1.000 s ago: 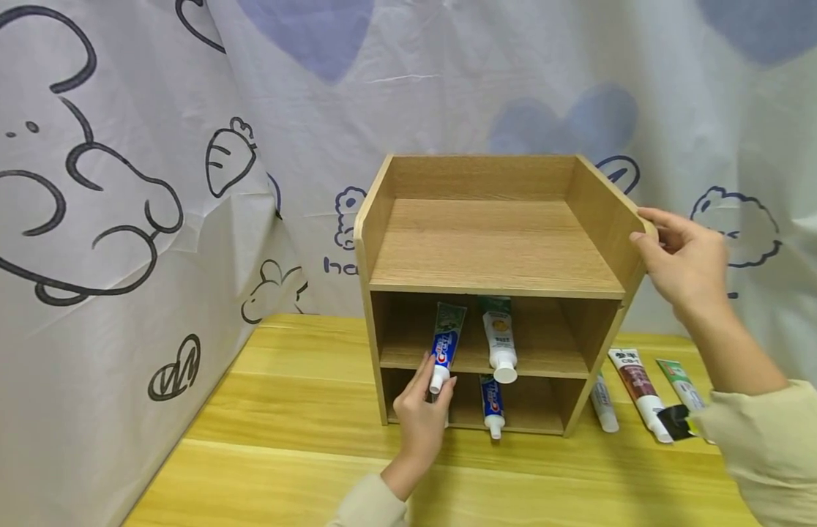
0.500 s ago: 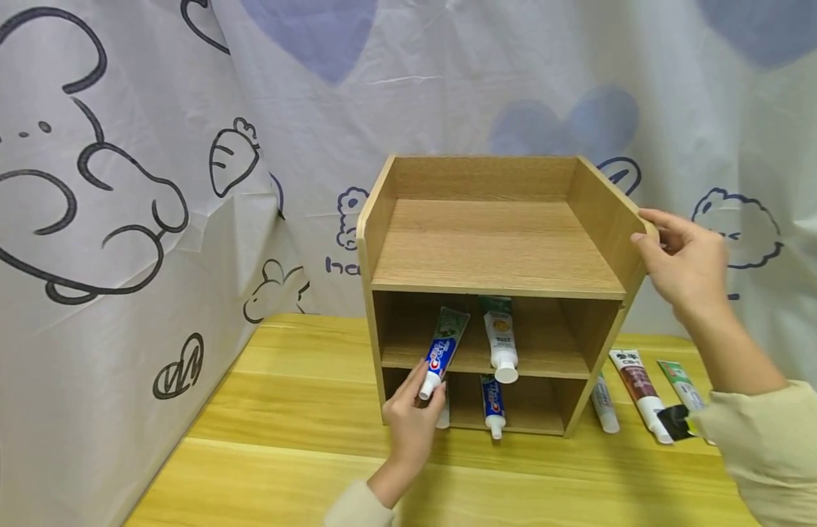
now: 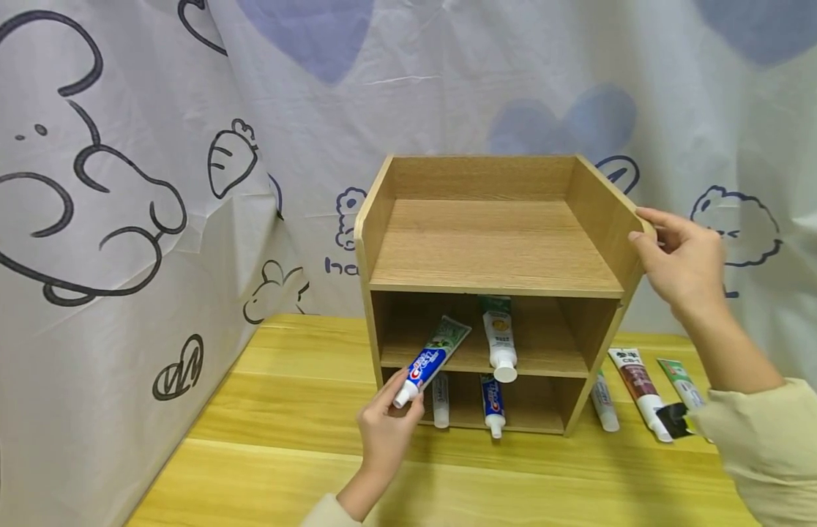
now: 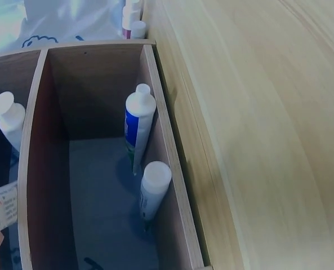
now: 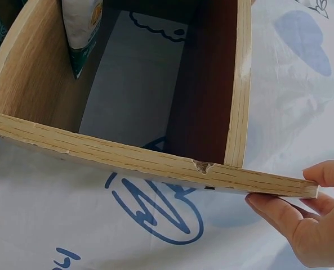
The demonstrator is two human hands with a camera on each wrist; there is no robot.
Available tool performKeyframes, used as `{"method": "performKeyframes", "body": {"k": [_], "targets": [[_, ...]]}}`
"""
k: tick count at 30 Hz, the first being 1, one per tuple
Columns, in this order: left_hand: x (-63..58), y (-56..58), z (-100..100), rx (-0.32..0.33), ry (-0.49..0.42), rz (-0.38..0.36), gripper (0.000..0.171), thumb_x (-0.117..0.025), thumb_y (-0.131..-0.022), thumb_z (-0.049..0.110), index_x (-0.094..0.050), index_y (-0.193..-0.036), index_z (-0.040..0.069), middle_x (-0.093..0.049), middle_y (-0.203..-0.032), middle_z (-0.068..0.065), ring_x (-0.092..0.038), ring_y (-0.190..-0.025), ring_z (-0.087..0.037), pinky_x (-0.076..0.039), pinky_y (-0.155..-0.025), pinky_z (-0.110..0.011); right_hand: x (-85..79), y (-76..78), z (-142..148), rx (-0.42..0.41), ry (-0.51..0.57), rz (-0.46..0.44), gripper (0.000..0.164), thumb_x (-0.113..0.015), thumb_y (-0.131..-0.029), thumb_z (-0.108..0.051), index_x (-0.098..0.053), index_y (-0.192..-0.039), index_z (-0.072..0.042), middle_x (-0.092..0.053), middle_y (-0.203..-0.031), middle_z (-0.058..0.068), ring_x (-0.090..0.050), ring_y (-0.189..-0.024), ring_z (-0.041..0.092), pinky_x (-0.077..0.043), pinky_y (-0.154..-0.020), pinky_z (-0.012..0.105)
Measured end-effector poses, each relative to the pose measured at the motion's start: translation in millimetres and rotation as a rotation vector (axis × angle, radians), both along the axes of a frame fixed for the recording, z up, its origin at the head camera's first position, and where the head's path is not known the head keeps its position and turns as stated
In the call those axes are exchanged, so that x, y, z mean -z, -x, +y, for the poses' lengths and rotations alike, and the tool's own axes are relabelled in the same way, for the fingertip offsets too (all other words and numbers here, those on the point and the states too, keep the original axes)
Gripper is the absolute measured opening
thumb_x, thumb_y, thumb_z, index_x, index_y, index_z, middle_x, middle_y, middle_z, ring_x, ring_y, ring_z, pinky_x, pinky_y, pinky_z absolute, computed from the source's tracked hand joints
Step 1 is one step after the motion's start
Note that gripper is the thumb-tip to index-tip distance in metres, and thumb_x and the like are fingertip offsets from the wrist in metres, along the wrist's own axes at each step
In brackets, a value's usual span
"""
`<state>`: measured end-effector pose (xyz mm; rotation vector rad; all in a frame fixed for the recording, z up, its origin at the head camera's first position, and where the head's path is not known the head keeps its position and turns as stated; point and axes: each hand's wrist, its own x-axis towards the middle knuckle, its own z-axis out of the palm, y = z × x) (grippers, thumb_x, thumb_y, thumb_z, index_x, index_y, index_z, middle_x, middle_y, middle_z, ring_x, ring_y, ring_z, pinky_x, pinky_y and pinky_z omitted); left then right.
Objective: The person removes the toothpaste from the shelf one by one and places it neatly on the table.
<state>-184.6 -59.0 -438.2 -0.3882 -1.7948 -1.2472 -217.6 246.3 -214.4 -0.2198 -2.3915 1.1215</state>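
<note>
Near the cap, my left hand [image 3: 386, 432] pinches a blue and green Crest toothpaste tube [image 3: 430, 360], which slants with its far end at the middle opening of a wooden shelf unit [image 3: 494, 287]. My right hand [image 3: 687, 256] grips the top edge of the unit's right side panel; the right wrist view shows thumb and fingers on either side of that board [image 5: 268, 183]. A white tube [image 3: 499, 338] lies on the middle shelf, cap outward. Down on the lowest level are a pale tube [image 3: 441, 400] and a blue tube [image 3: 493, 404], both caps outward.
Right of the unit on the wooden table [image 3: 270, 410] lie a small white tube [image 3: 604, 404], a maroon and white tube [image 3: 640, 391] and a green and white tube [image 3: 681, 384]. A patterned curtain [image 3: 303, 88] hangs behind and at the left.
My left hand has moved left and slightly down with the Crest tube, which now slants more. The pale tube below has come into clear view. My right hand keeps its hold on the panel.
</note>
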Motion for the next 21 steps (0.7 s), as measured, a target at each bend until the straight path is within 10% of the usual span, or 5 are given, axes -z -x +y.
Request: {"method": "performKeyframes", "body": {"k": [10, 21], "targets": [[-2.0, -1.1, -19.0, 0.008, -0.043, -0.068, 0.039, -0.069, -0.062, -0.015, -0.068, -0.1, -0.006, -0.07, -0.094, -0.023, -0.059, -0.061, -0.005, -0.049, -0.043, -0.009, 0.4, -0.9, 0.7, 0.003, -0.004, 0.001, 0.045, -0.046, -0.094, -0.027, -0.047, -0.136, -0.012, -0.054, -0.129, 0.022, -0.058, -0.104, 0.024, -0.04, -0.06, -0.006], [-5.3, 1.2, -42.8, 0.143, -0.273, -0.306, 0.033, -0.068, -0.067, -0.016, -0.066, -0.1, -0.012, -0.066, -0.096, -0.032, -0.063, -0.079, 0.002, -0.058, -0.066, -0.015, 1.3, 0.2, 1.4, 0.006, -0.013, 0.019, 0.044, -0.048, -0.093, -0.028, -0.049, -0.135, -0.013, -0.058, -0.125, 0.022, -0.051, -0.083, -0.003, -0.04, -0.057, -0.006]]}}
